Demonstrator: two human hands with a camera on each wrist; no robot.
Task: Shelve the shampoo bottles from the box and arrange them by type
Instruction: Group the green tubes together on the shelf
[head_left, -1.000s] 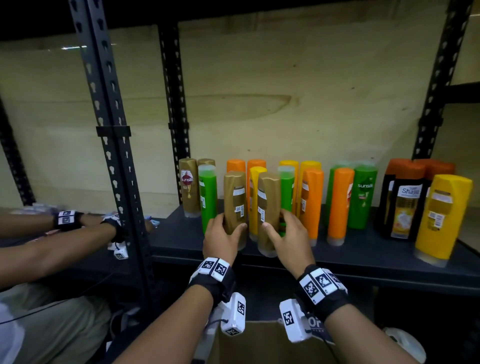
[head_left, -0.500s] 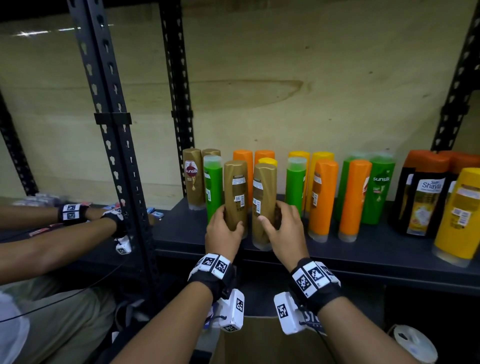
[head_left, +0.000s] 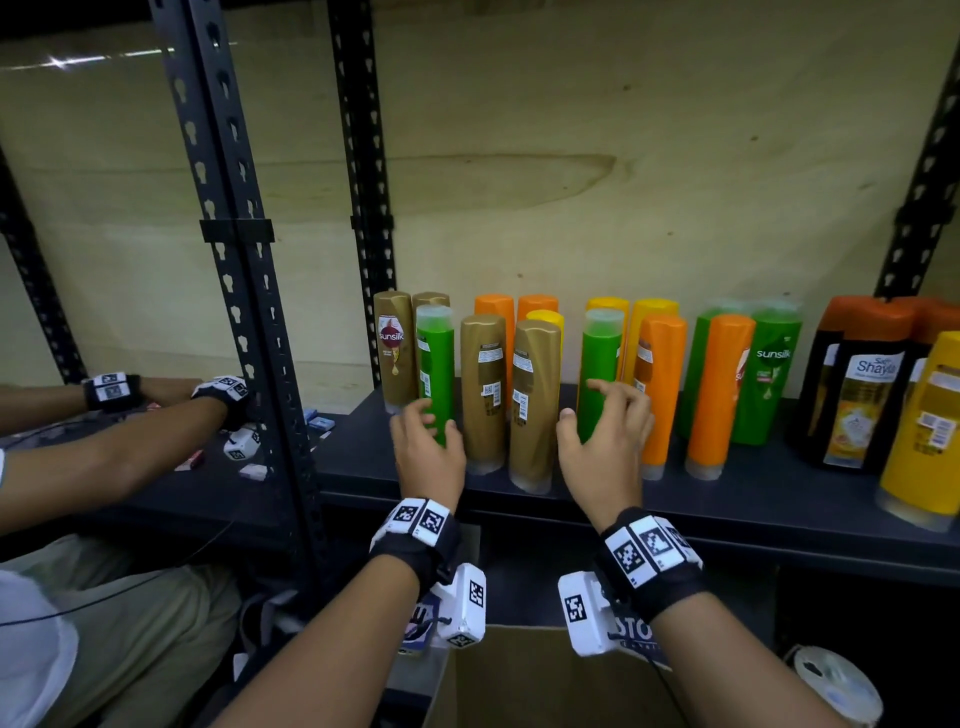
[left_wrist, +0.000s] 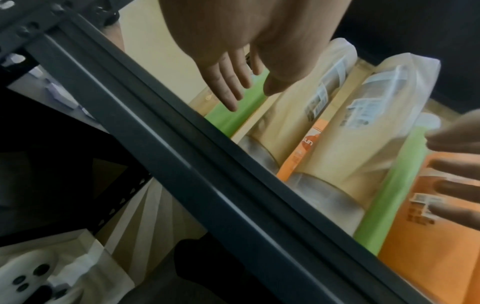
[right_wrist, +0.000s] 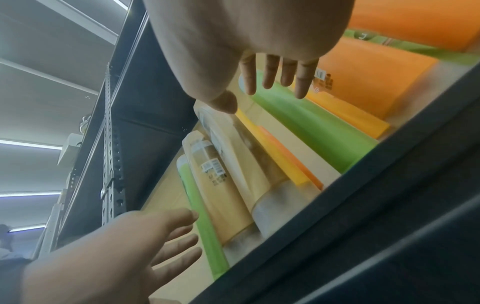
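Note:
Two gold shampoo bottles (head_left: 483, 389) (head_left: 535, 400) stand upright side by side near the shelf's front edge, labels facing me. My left hand (head_left: 428, 447) is open, fingers spread in front of a green bottle (head_left: 436, 364), left of the gold pair. My right hand (head_left: 605, 431) is open too, fingers straight before another green bottle (head_left: 600, 358), right of the pair. Neither hand holds anything. The left wrist view shows the left hand (left_wrist: 233, 82) empty above the gold bottles (left_wrist: 306, 102). In the right wrist view the right hand (right_wrist: 272, 78) hovers empty over a green bottle (right_wrist: 311, 127).
Orange (head_left: 719, 389), yellow (head_left: 649, 317), green (head_left: 769, 374) and dark bottles (head_left: 862, 395) line the black shelf (head_left: 753, 499) to the right. A large yellow bottle (head_left: 924, 431) stands far right. A cardboard box (head_left: 519, 680) is below. Another person's arms (head_left: 104, 452) work beyond the black upright (head_left: 244, 291).
Both hands have let go of the two gold bottles and spread apart, left hand to the left, right hand to the right. The gold bottles now stand free on the shelf.

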